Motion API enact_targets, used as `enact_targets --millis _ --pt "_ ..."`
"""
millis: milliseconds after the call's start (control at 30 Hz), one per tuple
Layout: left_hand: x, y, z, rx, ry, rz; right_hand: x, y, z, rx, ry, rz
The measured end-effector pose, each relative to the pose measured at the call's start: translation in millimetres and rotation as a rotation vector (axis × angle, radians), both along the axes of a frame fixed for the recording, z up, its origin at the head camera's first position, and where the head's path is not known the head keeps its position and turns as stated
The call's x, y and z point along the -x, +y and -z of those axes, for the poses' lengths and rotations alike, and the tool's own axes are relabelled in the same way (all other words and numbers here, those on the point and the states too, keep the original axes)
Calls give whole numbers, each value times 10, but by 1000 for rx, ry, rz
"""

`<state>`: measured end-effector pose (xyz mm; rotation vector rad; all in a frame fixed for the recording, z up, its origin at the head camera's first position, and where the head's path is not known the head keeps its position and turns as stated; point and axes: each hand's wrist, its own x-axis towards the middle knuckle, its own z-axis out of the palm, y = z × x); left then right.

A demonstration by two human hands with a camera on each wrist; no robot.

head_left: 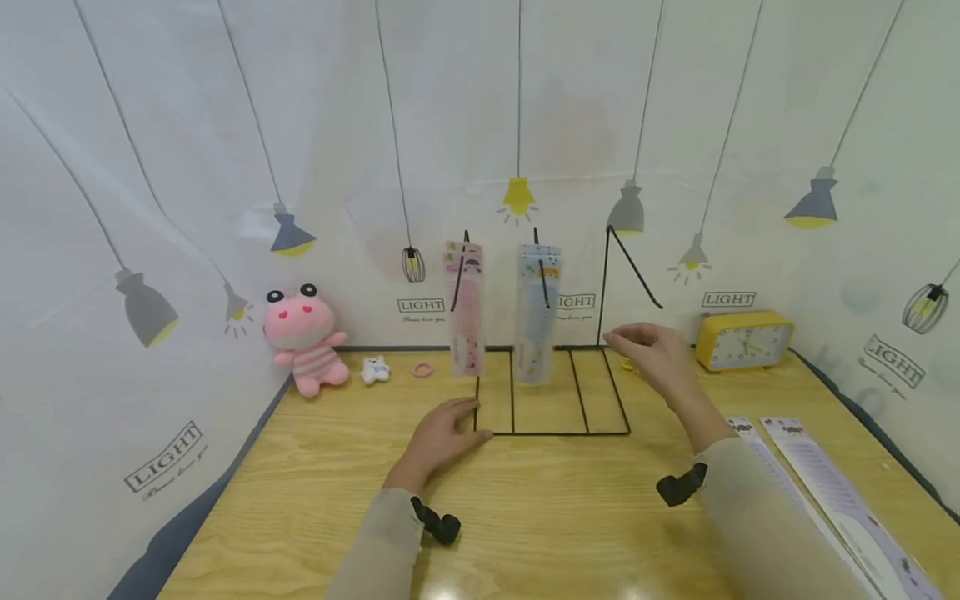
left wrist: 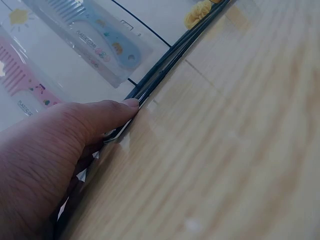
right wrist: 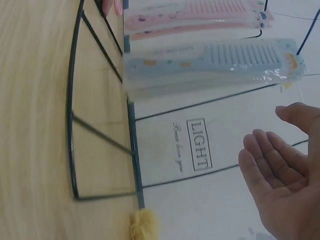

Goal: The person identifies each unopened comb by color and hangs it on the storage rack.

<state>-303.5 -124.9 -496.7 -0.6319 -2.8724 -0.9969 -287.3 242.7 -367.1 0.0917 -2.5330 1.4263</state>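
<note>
A black wire display rack [head_left: 553,433] stands on the table, with three hooked uprights. Pink combs [head_left: 468,321] in clear packets hang from its left hook, and blue combs [head_left: 537,329] in clear packets from the middle one. The right hook [head_left: 636,271] carries nothing. My left hand [head_left: 441,437] grips the front left corner of the rack's base; its thumb [left wrist: 112,114] lies on the wire in the left wrist view. Beside the right upright is my right hand [head_left: 660,358], empty, its thumb apart from the loosely bent fingers [right wrist: 272,162] in the right wrist view.
Two long purple-and-white packets [head_left: 847,500] lie at the right, partly behind my sleeve. A yellow alarm clock [head_left: 745,342] stands behind them. Near the rack's back right corner sits a yellow scrunchie [right wrist: 144,225]. Leftward are a pink ring [head_left: 423,369], a small white bear [head_left: 375,369] and a pink plush toy [head_left: 306,342].
</note>
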Motion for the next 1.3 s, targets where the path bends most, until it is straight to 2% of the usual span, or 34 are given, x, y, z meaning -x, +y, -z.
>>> enact_targets --millis 233,567,733,833,967,1067,1167,1300 --pt "23 -22 -24 9 18 -17 -223 320 35 5 -50 -25" --pt "34 1 -17 20 6 -17 -517 878 311 -165 -64 -62" --pt "43 29 -10 21 10 -9 -650 1231 497 -231 -64 -1" --pt "37 47 -3 15 8 -4 -713 1448 665 -272 -23 47" --pt "22 55 4 16 4 6 -754 1646 907 -345 28 94" --pt "8 45 2 25 2 4 -766 1694 1044 -374 22 96" --pt "-3 25 -5 35 3 -4 -760 1682 1129 -407 22 76" --pt "-21 -1 -21 28 5 -3 -733 1610 1164 -419 17 34"
